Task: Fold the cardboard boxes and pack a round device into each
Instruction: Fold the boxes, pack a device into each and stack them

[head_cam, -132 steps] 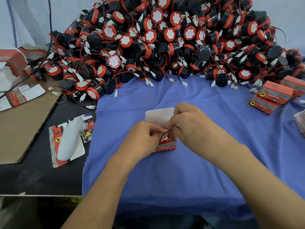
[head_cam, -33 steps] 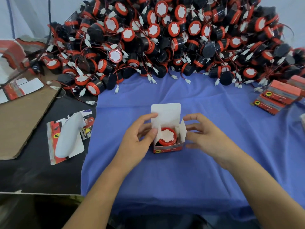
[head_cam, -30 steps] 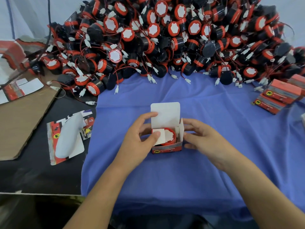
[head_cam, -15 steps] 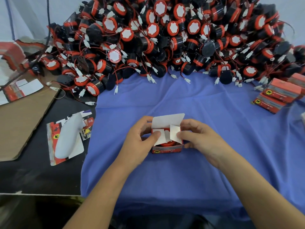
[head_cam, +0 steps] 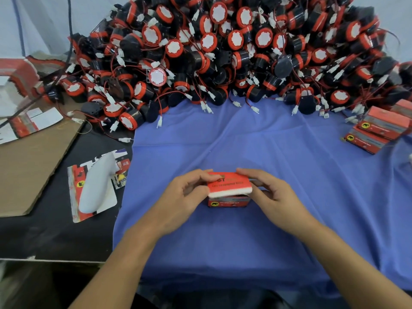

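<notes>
A small red cardboard box stands on the blue cloth in front of me. Its red top lid is folded down over the opening, with the white tuck flap still showing along the front edge. My left hand holds the box's left side, fingers curled on the lid. My right hand holds the right side, fingers over the lid's far edge. The round device inside is hidden. A big heap of black-and-red round devices with wires fills the back.
Closed red boxes are stacked at the right on the cloth. On the black table to the left lie a white handheld tool on flat box blanks, a brown cardboard sheet and more flat blanks.
The side flaps were folded in over the round device, then the upright white lid came down over the opening. Both hands moved onto the lid.
</notes>
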Demonstrator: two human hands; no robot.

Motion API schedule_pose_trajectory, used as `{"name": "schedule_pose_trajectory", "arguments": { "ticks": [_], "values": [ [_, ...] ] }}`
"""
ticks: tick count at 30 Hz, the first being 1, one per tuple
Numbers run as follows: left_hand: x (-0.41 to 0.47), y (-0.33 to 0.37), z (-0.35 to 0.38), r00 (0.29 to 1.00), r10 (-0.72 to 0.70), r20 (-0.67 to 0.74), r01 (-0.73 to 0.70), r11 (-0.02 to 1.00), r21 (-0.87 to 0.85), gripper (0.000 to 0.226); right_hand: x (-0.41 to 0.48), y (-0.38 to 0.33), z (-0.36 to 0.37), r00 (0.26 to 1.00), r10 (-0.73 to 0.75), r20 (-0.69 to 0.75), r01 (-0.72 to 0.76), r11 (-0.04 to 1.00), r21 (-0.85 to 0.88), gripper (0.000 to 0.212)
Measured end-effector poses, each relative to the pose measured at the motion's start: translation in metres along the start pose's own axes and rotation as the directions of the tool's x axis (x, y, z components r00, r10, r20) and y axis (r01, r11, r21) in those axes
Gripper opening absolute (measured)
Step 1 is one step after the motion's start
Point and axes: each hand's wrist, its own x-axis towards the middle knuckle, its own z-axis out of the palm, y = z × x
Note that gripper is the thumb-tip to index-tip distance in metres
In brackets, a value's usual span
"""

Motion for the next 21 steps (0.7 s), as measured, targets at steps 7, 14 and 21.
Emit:
{"name": "schedule_pose_trajectory", "arguments": {
  "ticks": [7,14,21],
  "values": [
    [0.004,-0.006,0.001,1.0,-0.008,-0.028,0.01,0.998,0.06,0.016,-0.005,-0.003,-0.008,0.996,-0.006,0.091,0.008,1.0,-0.024,0.042],
    [-0.003,-0.005,0.0,0.99,0.138,-0.042,-0.116,0.935,0.334,0.032,-0.009,-0.005,-0.01,0.994,-0.043,0.097,0.052,0.994,-0.101,0.065],
    [-0.006,-0.002,-0.003,0.979,0.199,0.039,-0.191,0.84,0.507,0.04,-0.01,0.003,-0.006,0.961,-0.275,0.031,0.267,0.892,-0.364,0.04]
  ]
}}
